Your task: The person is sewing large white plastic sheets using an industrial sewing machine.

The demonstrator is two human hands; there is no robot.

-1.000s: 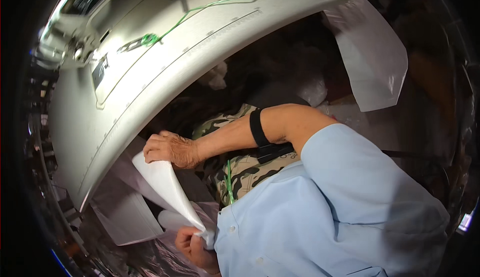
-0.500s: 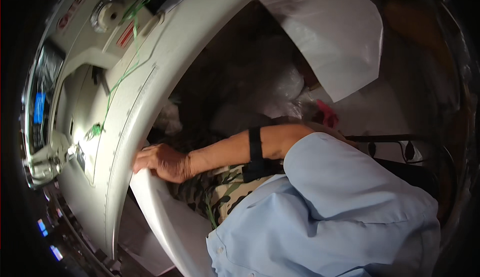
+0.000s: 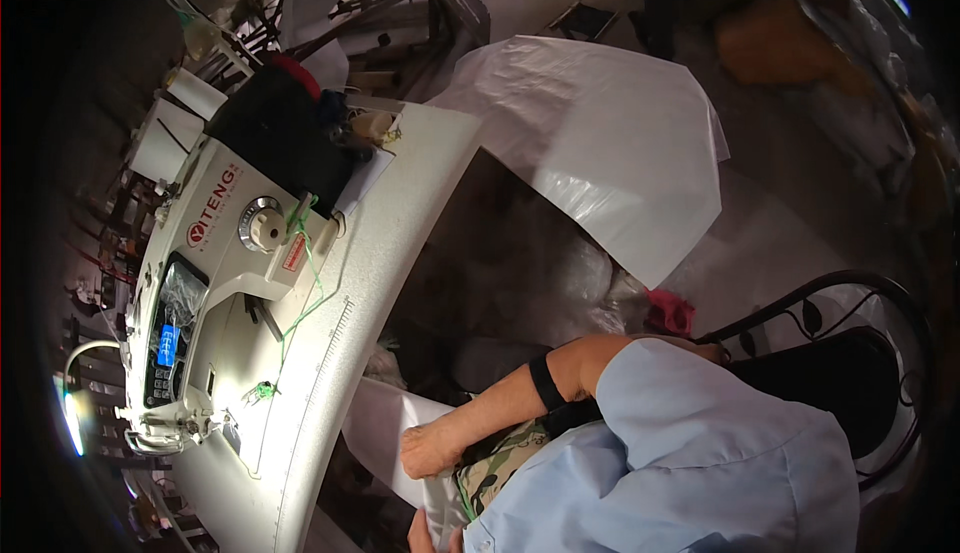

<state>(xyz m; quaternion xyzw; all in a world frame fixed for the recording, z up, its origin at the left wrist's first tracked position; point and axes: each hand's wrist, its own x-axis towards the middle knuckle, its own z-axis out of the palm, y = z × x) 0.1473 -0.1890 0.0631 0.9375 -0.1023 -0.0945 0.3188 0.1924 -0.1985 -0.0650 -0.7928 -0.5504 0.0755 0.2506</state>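
Head view shows a white sheet of fabric (image 3: 385, 423) lying over the person's lap, just beside the curved front edge of the white sewing table (image 3: 400, 203). The right hand (image 3: 432, 450) rests on the sheet with its fingers curled down onto it, pinching the cloth. The left hand (image 3: 425, 533) shows only in part at the lower edge, touching the same sheet; whether its fingers clasp it cannot be told. A camouflage-patterned cloth (image 3: 495, 463) lies under the right forearm, which bears a black band (image 3: 547, 381). On the table stands a white sewing machine (image 3: 210, 303) threaded with green thread (image 3: 310, 283). Beyond the table edge a large white plastic sheet (image 3: 610, 153) hangs over the dark floor, near a pink scrap (image 3: 668, 311) and a black metal chair (image 3: 840, 353)
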